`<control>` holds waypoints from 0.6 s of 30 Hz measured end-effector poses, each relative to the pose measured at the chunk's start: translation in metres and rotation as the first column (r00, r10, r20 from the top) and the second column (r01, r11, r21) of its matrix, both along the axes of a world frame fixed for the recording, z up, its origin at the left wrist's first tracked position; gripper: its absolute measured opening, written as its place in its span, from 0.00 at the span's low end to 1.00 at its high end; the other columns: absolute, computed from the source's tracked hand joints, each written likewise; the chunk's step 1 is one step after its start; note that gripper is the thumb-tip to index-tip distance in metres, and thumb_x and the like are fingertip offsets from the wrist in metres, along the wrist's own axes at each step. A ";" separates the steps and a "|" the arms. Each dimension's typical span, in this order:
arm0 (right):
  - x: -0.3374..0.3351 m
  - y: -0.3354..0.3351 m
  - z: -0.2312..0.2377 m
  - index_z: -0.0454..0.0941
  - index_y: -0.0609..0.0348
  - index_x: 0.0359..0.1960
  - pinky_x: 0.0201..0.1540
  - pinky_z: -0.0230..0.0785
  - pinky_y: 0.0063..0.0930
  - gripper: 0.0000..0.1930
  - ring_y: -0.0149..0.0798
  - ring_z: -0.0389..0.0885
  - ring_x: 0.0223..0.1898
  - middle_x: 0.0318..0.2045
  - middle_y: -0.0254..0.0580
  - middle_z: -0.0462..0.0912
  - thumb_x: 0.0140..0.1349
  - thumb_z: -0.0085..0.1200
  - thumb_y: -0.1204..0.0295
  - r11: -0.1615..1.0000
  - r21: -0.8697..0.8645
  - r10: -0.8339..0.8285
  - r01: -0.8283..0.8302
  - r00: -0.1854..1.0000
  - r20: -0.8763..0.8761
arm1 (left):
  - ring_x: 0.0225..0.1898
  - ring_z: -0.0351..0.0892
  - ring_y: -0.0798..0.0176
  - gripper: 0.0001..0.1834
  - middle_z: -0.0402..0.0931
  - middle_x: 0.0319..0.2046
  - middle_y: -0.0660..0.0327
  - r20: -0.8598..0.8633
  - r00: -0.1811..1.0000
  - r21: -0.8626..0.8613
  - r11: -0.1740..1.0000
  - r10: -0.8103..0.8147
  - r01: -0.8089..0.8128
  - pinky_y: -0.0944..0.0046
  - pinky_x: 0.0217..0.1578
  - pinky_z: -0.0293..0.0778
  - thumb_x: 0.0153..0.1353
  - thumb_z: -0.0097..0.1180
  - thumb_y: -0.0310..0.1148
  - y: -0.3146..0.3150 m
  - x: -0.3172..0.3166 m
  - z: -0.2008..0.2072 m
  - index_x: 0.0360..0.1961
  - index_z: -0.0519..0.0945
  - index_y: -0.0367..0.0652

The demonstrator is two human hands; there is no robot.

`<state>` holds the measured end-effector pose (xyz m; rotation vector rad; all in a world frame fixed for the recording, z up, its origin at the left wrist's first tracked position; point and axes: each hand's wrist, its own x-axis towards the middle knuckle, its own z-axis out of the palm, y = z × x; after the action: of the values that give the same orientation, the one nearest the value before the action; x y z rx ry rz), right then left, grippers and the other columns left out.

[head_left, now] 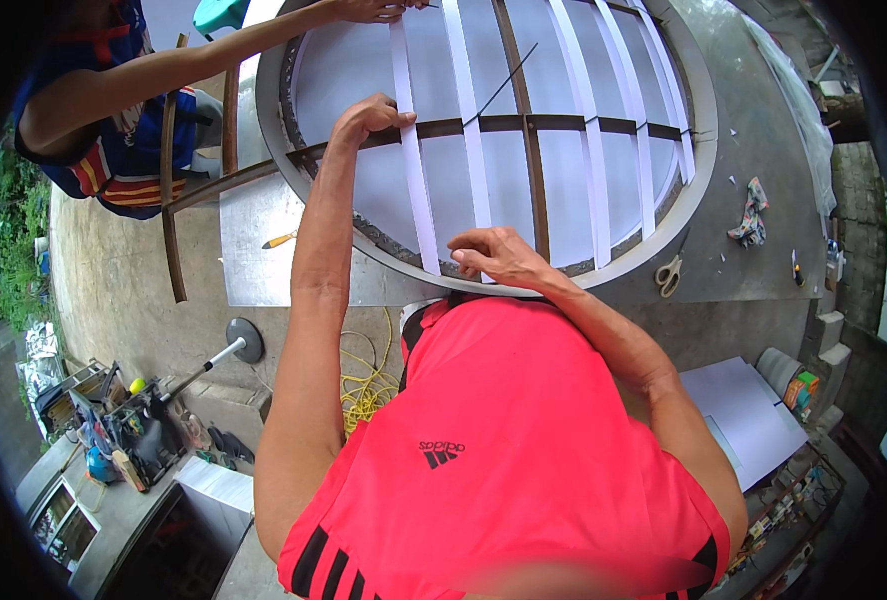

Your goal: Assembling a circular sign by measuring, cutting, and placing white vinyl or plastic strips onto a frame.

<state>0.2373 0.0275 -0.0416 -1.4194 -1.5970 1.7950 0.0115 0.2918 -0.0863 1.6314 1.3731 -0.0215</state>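
Note:
A round grey-rimmed frame lies in front of me, crossed by brown metal bars and several white strips. My left hand is closed around the leftmost white strip where it crosses the horizontal bar; some fingers are hidden. A thin black cable tie sticks up at an angle from the crossing on the second strip. My right hand hovers over the frame's near rim beside the strips' lower ends, fingers loosely bent and apart, with nothing visible in them.
Another person's hand is at the far end of the leftmost strip. Scissors, a crumpled cloth and an orange-handled cutter lie on the metal tabletop. Yellow cord lies on the floor beside me.

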 end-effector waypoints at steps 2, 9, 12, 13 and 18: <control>0.012 -0.004 0.004 0.81 0.68 0.49 0.35 0.79 0.31 0.20 0.37 0.86 0.30 0.29 0.48 0.85 0.67 0.54 0.61 0.998 0.029 -0.054 0.056 0.997 -0.059 | 0.39 0.79 0.56 0.28 0.84 0.34 0.52 -0.041 0.998 0.007 0.999 -0.041 0.041 0.55 0.44 0.72 0.53 0.71 0.51 0.003 -0.003 -0.003 0.40 0.87 0.32; 0.031 -0.037 0.005 0.84 0.65 0.41 0.28 0.70 0.27 0.11 0.31 0.79 0.23 0.27 0.44 0.85 0.66 0.57 0.68 0.880 0.404 -0.329 0.250 0.934 0.138 | 0.42 0.80 0.55 0.33 0.85 0.38 0.53 -0.096 0.991 -0.019 0.996 -0.094 0.092 0.57 0.46 0.72 0.53 0.68 0.56 0.006 -0.003 0.001 0.44 0.86 0.33; 0.032 -0.046 -0.001 0.84 0.65 0.40 0.28 0.69 0.27 0.09 0.30 0.78 0.23 0.24 0.42 0.83 0.66 0.57 0.71 0.826 0.335 -0.487 0.454 0.873 0.018 | 0.42 0.80 0.56 0.32 0.84 0.36 0.55 -0.144 0.988 0.002 0.998 -0.059 0.059 0.57 0.45 0.72 0.53 0.68 0.56 0.006 -0.004 -0.002 0.44 0.87 0.34; 0.033 -0.047 -0.004 0.84 0.65 0.39 0.27 0.68 0.26 0.08 0.28 0.77 0.23 0.23 0.41 0.82 0.66 0.57 0.72 0.787 0.413 -0.518 0.458 0.854 0.041 | 0.41 0.80 0.57 0.32 0.84 0.35 0.55 -0.091 0.993 -0.004 0.997 -0.078 0.078 0.58 0.45 0.72 0.53 0.68 0.56 0.006 -0.005 -0.004 0.43 0.87 0.35; 0.038 -0.047 -0.015 0.85 0.64 0.39 0.25 0.66 0.24 0.10 0.24 0.75 0.21 0.20 0.35 0.81 0.68 0.57 0.69 0.648 0.440 -0.702 0.621 0.711 0.030 | 0.40 0.79 0.55 0.30 0.83 0.35 0.53 0.031 0.999 -0.011 0.999 -0.042 0.043 0.54 0.44 0.73 0.50 0.73 0.54 0.008 -0.007 -0.013 0.39 0.88 0.34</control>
<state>0.2754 -0.0190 -0.0569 -1.7071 -1.1721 0.8541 0.0043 0.3002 -0.0989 1.6444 1.3126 -0.0294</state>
